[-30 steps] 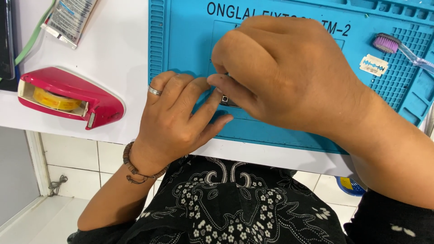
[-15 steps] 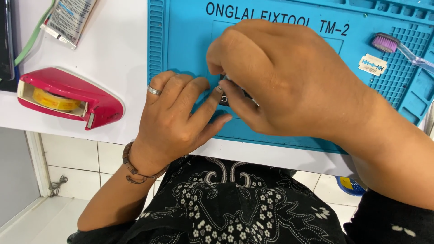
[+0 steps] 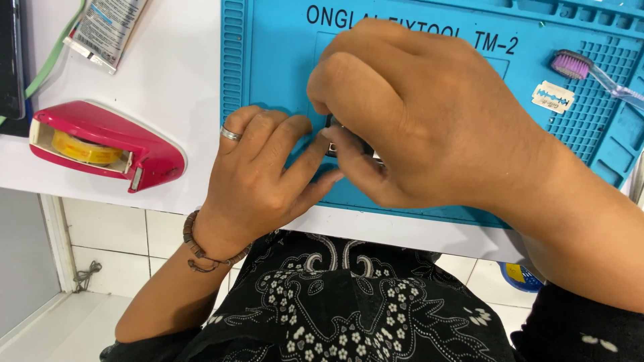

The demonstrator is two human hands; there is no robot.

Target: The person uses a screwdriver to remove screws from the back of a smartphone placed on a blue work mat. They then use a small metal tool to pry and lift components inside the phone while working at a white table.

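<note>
A small dark gadget (image 3: 345, 142) with a metallic edge lies on the blue mat (image 3: 268, 67), mostly hidden. The right hand (image 3: 416, 127) pinches it; the left hand (image 3: 265, 171) presses fingertips against its left side.

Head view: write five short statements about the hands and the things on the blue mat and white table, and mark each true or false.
1. Both hands meet over a small dark object on the blue work mat. True.
2. The left hand wears a ring and a beaded bracelet. True.
3. The red tape dispenser sits on the mat. False: it sits on the white table, left of the mat.
4. A razor blade lies on the mat near a toothbrush with purple bristles. True.
5. The right hand rests flat on the table, away from the left. False: it is curled over the small object, fingers touching those of the left.
</note>
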